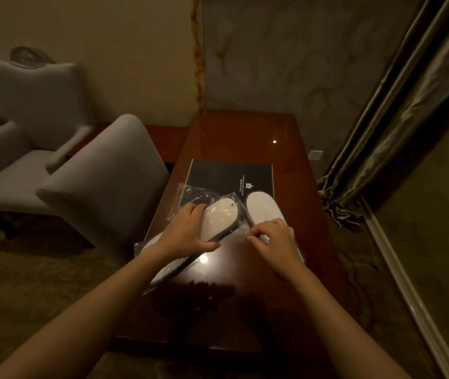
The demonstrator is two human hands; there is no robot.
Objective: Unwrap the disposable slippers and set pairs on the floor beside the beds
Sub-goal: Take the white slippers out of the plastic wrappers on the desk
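A white disposable slipper pack [222, 218] with a dark sole edge lies in clear plastic wrap [190, 191] on a glossy brown desk [248, 129]. My left hand [187, 231] grips this wrapped pack from its left side, thumb under the dark edge. A second white slipper pack [263, 207] lies to the right, also in clear plastic. My right hand [273, 239] rests on it, fingertips pinching the plastic near its near end. Another white slipper [149, 242] shows partly under my left wrist.
A black hotel folder [228, 173] lies on the desk beyond the slippers. Two grey upholstered chairs [108, 173] stand to the left of the desk. Heavy curtains [398, 119] hang at the right, with a wall behind the desk.
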